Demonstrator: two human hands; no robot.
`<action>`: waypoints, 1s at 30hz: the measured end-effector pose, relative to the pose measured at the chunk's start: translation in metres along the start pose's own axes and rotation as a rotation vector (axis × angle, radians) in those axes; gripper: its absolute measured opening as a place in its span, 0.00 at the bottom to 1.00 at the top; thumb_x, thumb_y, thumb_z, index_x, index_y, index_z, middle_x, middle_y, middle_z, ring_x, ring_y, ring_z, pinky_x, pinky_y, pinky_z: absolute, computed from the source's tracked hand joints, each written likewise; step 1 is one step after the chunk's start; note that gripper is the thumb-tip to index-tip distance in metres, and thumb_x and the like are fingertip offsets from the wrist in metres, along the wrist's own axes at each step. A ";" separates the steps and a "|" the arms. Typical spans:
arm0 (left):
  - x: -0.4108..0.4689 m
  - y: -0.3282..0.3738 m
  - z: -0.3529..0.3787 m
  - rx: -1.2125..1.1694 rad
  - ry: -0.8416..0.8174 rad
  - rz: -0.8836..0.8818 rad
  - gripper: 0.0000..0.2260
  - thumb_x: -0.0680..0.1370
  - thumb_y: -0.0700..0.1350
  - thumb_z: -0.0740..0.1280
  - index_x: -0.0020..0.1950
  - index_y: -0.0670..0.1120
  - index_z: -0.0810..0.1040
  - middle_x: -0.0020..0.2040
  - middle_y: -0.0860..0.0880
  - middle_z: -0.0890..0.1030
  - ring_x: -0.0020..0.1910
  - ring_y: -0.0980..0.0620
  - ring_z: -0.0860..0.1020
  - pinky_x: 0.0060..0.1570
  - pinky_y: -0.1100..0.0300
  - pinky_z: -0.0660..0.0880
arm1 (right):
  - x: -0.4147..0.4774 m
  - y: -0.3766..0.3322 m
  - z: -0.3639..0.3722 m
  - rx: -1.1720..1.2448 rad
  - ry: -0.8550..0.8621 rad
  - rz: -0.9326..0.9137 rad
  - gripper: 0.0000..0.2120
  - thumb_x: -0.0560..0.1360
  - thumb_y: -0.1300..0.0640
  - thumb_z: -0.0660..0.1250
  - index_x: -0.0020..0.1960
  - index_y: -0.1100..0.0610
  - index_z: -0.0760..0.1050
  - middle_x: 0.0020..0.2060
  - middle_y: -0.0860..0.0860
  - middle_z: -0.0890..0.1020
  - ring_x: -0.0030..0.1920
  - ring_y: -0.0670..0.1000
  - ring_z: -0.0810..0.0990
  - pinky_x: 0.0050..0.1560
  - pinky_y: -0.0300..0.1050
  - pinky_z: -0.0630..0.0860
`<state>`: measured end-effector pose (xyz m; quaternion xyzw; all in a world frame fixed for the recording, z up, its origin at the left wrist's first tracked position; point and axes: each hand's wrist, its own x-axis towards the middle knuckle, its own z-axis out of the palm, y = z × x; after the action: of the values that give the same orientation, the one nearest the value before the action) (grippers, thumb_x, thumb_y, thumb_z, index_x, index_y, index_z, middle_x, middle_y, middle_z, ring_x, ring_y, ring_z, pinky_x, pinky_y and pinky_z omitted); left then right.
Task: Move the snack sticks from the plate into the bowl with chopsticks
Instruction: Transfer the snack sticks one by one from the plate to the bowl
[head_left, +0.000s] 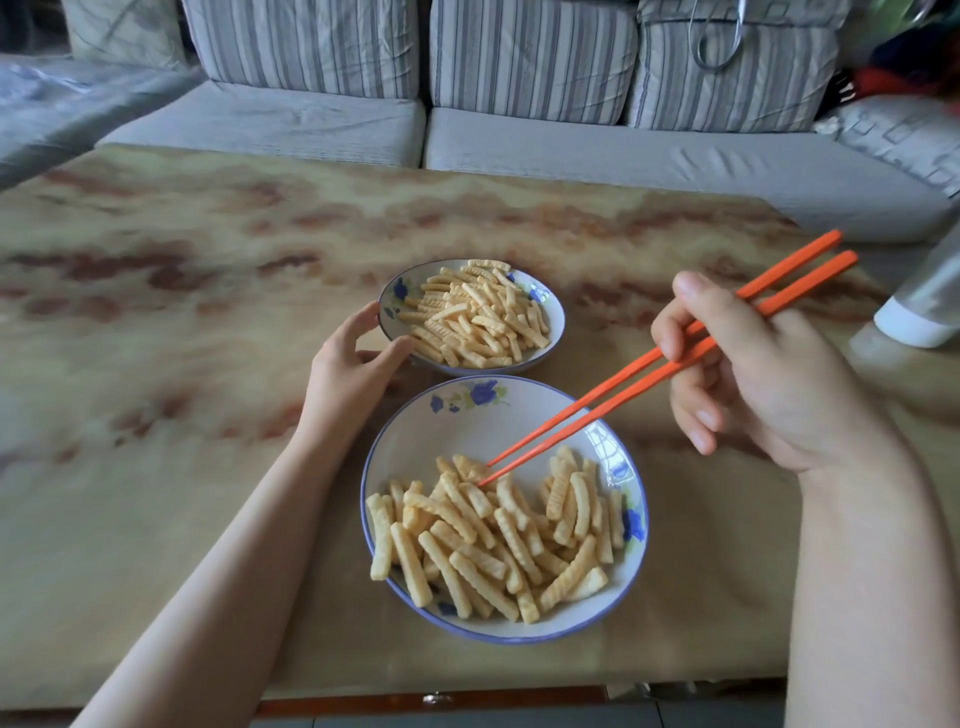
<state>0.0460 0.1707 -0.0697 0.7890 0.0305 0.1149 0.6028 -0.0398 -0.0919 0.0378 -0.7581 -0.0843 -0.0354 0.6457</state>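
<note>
A white plate (467, 415) with blue flowers sits near me, its front half covered by several crinkled snack sticks (493, 540). Just behind it stands a smaller matching bowl (556, 312), heaped with more snack sticks (478, 317). My right hand (769, 374) grips a pair of orange chopsticks (623, 384). Their tips are slightly apart and touch the back of the pile on the plate. My left hand (348, 374) holds the bowl's left rim between thumb and fingers.
Both dishes stand on a marbled beige table (208, 312). A clear bottle with a white cap (924, 301) lies at the table's right edge. A grey striped sofa (519, 140) runs behind the table's far edge.
</note>
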 end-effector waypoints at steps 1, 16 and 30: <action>0.000 0.000 0.000 0.003 0.000 0.003 0.20 0.77 0.45 0.70 0.69 0.52 0.75 0.48 0.64 0.81 0.36 0.65 0.81 0.40 0.73 0.76 | 0.001 0.000 0.002 -0.004 0.002 0.001 0.21 0.77 0.46 0.57 0.29 0.54 0.71 0.18 0.59 0.66 0.14 0.53 0.65 0.20 0.43 0.56; 0.001 -0.002 -0.001 0.007 -0.003 -0.013 0.20 0.77 0.46 0.70 0.68 0.53 0.75 0.49 0.54 0.85 0.36 0.58 0.83 0.48 0.62 0.80 | 0.016 0.013 0.014 0.021 0.184 -0.036 0.21 0.83 0.52 0.53 0.34 0.59 0.70 0.16 0.53 0.67 0.15 0.53 0.67 0.20 0.38 0.60; 0.000 0.001 0.000 0.003 -0.004 -0.022 0.20 0.77 0.45 0.70 0.69 0.52 0.75 0.51 0.58 0.84 0.40 0.55 0.84 0.49 0.59 0.80 | 0.009 0.009 0.003 -0.039 0.177 -0.068 0.21 0.83 0.52 0.53 0.36 0.60 0.71 0.15 0.53 0.66 0.15 0.53 0.63 0.20 0.38 0.61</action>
<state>0.0456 0.1704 -0.0683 0.7896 0.0383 0.1068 0.6031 -0.0292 -0.0892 0.0298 -0.7611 -0.0519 -0.1258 0.6342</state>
